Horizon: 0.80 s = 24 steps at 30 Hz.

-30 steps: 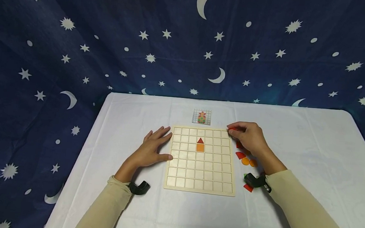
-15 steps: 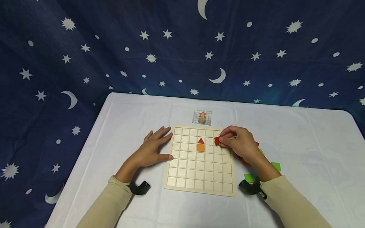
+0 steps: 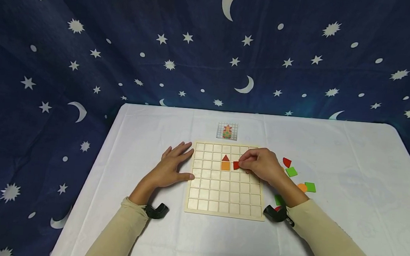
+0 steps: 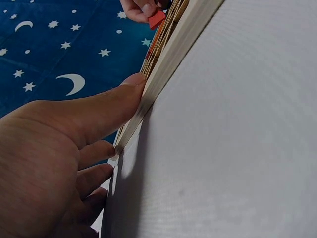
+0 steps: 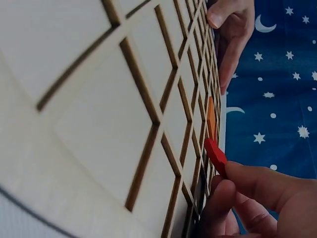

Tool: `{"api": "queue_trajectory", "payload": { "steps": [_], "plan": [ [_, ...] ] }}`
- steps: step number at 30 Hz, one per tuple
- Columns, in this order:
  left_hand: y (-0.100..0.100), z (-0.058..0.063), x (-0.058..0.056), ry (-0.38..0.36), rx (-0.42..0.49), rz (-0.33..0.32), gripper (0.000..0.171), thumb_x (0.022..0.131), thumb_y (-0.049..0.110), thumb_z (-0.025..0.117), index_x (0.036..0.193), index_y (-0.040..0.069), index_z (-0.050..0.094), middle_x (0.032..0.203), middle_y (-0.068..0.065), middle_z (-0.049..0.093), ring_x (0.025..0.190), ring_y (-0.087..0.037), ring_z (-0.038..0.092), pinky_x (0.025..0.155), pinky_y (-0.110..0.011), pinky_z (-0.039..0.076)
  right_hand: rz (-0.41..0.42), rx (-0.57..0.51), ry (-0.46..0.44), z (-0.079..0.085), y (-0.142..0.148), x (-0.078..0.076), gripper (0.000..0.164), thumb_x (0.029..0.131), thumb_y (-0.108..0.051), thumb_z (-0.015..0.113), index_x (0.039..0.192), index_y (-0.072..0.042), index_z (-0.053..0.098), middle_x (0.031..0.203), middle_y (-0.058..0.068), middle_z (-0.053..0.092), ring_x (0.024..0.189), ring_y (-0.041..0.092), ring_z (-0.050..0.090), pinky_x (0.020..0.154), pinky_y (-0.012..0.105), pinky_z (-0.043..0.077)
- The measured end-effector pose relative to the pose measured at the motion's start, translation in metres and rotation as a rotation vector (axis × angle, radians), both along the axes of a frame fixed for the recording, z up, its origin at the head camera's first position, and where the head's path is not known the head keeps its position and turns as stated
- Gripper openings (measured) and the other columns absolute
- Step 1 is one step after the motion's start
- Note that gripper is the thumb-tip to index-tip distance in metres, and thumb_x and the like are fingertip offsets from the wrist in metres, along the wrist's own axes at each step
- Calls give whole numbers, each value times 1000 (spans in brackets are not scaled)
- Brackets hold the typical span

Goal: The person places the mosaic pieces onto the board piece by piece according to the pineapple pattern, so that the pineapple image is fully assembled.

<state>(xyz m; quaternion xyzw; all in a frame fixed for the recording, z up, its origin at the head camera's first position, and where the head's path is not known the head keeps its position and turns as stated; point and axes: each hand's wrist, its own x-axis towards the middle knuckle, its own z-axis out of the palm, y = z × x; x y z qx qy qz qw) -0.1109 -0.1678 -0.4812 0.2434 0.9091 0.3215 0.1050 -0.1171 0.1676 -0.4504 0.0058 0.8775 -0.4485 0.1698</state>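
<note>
A pale wooden grid board (image 3: 224, 202) lies on the white table. A red triangle (image 3: 225, 158) sits in one cell with an orange square (image 3: 225, 166) in the cell below it. My right hand (image 3: 260, 164) pinches a red piece (image 3: 236, 165) (image 5: 215, 156) over the cell just right of the orange square (image 5: 211, 118). My left hand (image 3: 173, 165) lies flat with straight fingers, its thumb (image 4: 106, 106) against the board's left edge (image 4: 163, 64). The red piece (image 4: 156, 19) also shows far off in the left wrist view.
Loose pieces lie right of the board: a red quarter-round (image 3: 287, 162), green squares (image 3: 291, 171) (image 3: 310, 187) (image 3: 279, 199) and an orange disc (image 3: 302, 187). A small pattern card (image 3: 227, 131) lies behind the board. A star-print blue cloth (image 3: 211, 44) hangs behind the table (image 3: 351, 155).
My right hand has carried the red piece leftward from the board's upper right corner to beside the orange square. Pieces it covered now show. The left hand has stayed put.
</note>
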Motion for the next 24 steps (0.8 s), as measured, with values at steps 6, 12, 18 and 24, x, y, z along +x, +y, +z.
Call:
{"api": "queue_trajectory", "payload": {
  "steps": [6,12,18,24],
  "plan": [
    [0,0,-1,-7,-4,-2,91,84,41,83,156,6,41,169,-8,27,160,-31,13,126,-60,2,67,86,120,-5,-3,0,6,82,-23,81,84,-17,80,68,-6,71,71,15,61,67,32,46],
    [0,0,-2,-4,-11,-7,91,84,41,83,156,6,40,170,-7,27,160,-31,13,126,-60,2,118,108,182,-4,-5,1,6,84,-22,79,80,-17,78,68,-8,68,70,13,60,67,31,47],
    [1,1,-2,8,-10,-9,90,84,41,83,156,6,41,170,-8,27,160,-32,14,125,-61,3,135,128,214,-3,-6,1,4,83,-20,79,79,-19,78,66,-10,68,69,12,59,68,31,47],
    [0,0,-1,-2,-15,-12,90,85,40,83,156,6,40,170,-9,26,160,-33,14,125,-61,3,122,128,207,-3,-7,3,4,86,-19,80,82,-19,78,68,-9,69,70,11,60,68,31,47]
  ]
}}
